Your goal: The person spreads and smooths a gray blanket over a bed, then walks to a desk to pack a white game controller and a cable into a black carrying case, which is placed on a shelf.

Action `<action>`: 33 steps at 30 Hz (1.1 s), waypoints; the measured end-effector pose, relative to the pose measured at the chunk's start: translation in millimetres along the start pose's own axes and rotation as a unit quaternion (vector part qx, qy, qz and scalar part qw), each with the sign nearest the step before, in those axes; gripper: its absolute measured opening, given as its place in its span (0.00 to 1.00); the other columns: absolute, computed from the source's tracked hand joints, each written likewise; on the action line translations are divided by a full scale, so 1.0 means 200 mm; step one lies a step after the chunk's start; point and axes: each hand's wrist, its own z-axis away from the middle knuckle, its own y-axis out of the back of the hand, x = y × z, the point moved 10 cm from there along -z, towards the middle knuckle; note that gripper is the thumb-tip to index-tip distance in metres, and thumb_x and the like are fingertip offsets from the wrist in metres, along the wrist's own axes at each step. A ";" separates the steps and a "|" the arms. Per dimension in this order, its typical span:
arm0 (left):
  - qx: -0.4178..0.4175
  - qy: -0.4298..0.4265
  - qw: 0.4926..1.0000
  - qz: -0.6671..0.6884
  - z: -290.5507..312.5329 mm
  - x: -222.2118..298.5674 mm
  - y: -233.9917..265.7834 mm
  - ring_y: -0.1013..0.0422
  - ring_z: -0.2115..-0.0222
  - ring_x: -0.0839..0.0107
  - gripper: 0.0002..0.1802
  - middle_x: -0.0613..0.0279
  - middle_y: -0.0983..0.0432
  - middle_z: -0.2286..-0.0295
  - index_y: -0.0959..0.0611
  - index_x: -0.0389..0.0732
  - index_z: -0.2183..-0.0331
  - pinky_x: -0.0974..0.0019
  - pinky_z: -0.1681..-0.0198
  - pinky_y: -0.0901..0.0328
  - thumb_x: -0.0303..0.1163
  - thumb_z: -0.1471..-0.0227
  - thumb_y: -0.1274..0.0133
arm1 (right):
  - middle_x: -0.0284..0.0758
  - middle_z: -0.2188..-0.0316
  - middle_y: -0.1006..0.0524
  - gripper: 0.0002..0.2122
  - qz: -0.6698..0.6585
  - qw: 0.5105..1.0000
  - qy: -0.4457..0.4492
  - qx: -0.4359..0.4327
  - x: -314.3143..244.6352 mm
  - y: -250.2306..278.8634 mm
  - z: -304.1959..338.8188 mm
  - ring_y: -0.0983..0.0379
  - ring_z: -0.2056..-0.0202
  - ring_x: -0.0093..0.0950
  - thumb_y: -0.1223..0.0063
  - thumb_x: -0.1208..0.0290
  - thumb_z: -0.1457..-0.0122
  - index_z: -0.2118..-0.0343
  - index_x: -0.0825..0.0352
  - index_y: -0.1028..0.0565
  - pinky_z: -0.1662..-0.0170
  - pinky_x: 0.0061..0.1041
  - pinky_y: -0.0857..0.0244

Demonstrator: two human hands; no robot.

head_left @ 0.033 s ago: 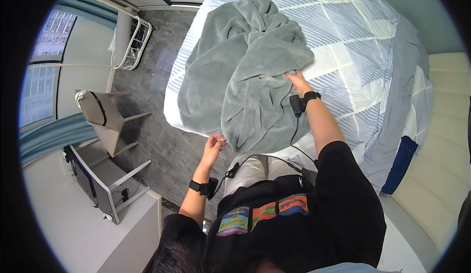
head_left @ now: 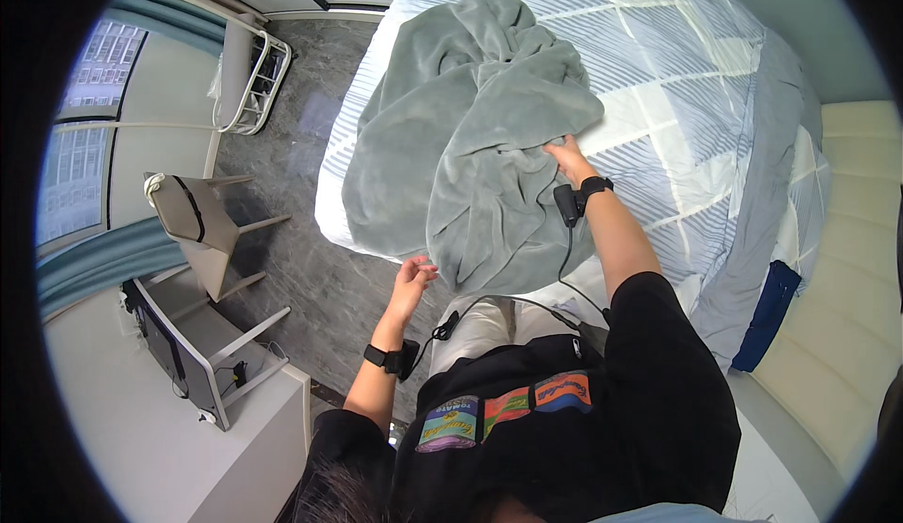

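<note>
A grey plush blanket lies bunched and wrinkled across the near left part of the bed. My right hand grips its right side, with the fingertips partly lost in the folds. At the blanket's near left edge, my left hand has its fingers curled in a pinch on the fabric. Both wrists wear black straps with small devices, and a black cable runs across my lap.
Under the blanket is a bed with a blue and white patterned cover. A beige chair stands left on the grey floor, near a white desk with a monitor. A white metal rack is farther back. A cream padded headboard rises at right.
The blanket's near left edge and my left hand have shifted very slightly to the right. Otherwise the scene looks the same.
</note>
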 end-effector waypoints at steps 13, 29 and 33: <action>0.034 -0.232 0.947 -0.219 -0.70 0.52 -0.08 0.48 0.45 0.57 0.44 0.44 0.46 0.46 0.45 0.35 0.44 0.62 0.44 0.49 0.38 0.60 0.43 | 0.37 0.51 0.32 0.24 0.228 0.808 0.157 -0.520 -0.06 -0.81 1.05 0.38 0.50 0.28 0.46 0.71 0.51 0.49 0.65 0.35 0.47 0.26 0.46; -0.130 0.031 0.965 -0.224 -0.87 0.21 -0.97 0.44 0.48 0.53 0.49 0.38 0.46 0.49 0.54 0.27 0.46 0.63 0.46 0.48 0.36 0.61 0.43 | 0.31 0.60 0.32 0.18 -0.119 0.726 -0.209 0.645 1.75 2.49 2.93 0.36 0.64 0.32 0.55 0.60 0.48 0.54 0.61 0.36 0.63 0.38 0.39; -0.034 0.013 0.956 -0.292 -0.80 0.23 -0.99 0.45 0.48 0.50 0.47 0.36 0.48 0.49 0.51 0.26 0.47 0.59 0.45 0.48 0.38 0.61 0.44 | 0.28 0.64 0.32 0.21 -0.090 0.846 -0.209 0.483 1.92 2.34 2.33 0.38 0.64 0.26 0.54 0.62 0.48 0.49 0.57 0.36 0.63 0.36 0.41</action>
